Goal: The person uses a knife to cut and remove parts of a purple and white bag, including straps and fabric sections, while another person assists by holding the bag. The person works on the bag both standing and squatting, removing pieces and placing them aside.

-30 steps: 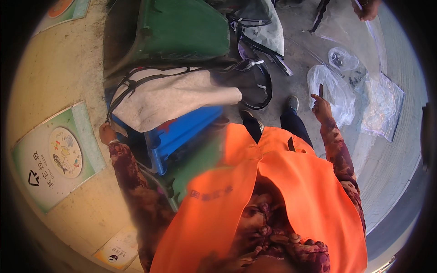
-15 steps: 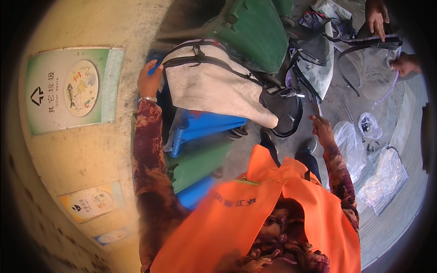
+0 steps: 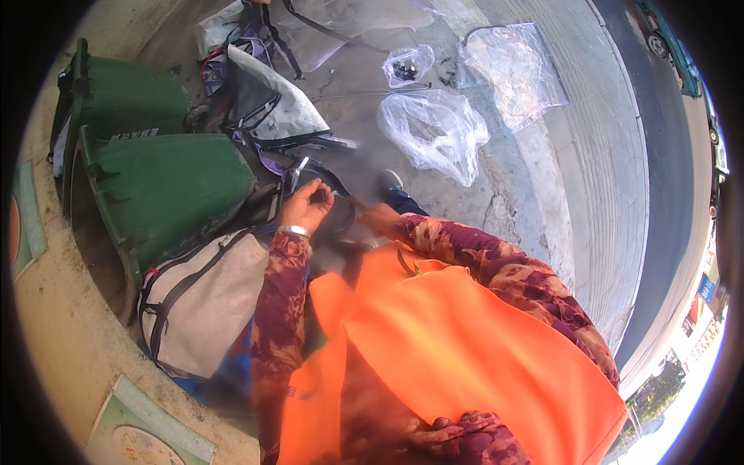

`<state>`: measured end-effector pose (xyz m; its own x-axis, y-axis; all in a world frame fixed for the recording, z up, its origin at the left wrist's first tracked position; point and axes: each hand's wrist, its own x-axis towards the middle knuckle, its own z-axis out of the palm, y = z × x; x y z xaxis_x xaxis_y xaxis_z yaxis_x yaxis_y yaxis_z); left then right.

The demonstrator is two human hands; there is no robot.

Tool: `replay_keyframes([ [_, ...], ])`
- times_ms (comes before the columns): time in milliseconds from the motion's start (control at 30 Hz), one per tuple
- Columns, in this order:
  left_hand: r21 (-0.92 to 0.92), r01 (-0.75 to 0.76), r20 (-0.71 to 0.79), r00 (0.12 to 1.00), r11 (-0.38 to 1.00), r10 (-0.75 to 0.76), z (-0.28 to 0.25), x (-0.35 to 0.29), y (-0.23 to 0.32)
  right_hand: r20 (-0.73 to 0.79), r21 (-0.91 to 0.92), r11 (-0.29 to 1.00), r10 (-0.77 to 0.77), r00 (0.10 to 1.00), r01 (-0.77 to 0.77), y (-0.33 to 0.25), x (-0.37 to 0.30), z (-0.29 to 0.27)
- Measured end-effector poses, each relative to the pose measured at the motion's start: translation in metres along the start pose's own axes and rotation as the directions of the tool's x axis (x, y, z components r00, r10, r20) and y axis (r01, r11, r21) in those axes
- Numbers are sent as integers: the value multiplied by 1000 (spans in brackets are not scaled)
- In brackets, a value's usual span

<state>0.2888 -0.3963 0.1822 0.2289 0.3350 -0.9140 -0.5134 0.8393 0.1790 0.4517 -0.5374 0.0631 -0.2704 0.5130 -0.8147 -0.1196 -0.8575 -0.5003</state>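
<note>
My left hand (image 3: 307, 204) is over the dark fabric and black strap (image 3: 329, 174) of a bag, its fingers curled in a pinch. A tiny pale bit shows at the fingertips; what they hold is too small to make out. Close by on the right, my right hand (image 3: 380, 220) is closed and a little blurred around a narrow knife-like tool (image 3: 354, 201) that points toward the left hand. A dirty cream-white bag (image 3: 208, 298) with black edging lies to the left of my left forearm, over a blue bin that is mostly hidden.
Two green wheeled bins (image 3: 174, 190) stand at the left by a yellowish wall (image 3: 58, 325). Grey and black bag pieces (image 3: 275, 101) lie beyond my hands. Clear plastic bags (image 3: 434, 132) and a flat clear pouch (image 3: 511, 74) rest on the pavement. A road (image 3: 659, 170) runs at the right.
My view has swung to the right. My left hand has left the far edge of the cream bag and come down beside my right hand. The other person's hands have mostly gone out of view.
</note>
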Motion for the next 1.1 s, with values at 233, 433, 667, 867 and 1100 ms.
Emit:
replay_keyframes([
  [233, 189, -286, 208, 947, 939, 246, 161, 72, -10, -82, 489, 872, 25, 996, 18, -6, -44, -70],
  [433, 466, -322, 360, 920, 824, 157, 105, 11, -5, -84, 312, 950, -3, 996, 29, -1, -44, -81],
  [667, 468, -277, -102, 926, 839, 363, -80, -115, -35, 59, 258, 966, 13, 998, -28, -38, -16, -63],
  [867, 438, -415, -544, 584, 797, 603, -214, -208, -67, 146, 167, 986, -1, 989, -23, -76, 16, -45],
  [1100, 323, -665, -733, 274, 673, 623, -213, -215, -9, 157, 111, 993, 17, 987, -35, -104, 23, -2],
])
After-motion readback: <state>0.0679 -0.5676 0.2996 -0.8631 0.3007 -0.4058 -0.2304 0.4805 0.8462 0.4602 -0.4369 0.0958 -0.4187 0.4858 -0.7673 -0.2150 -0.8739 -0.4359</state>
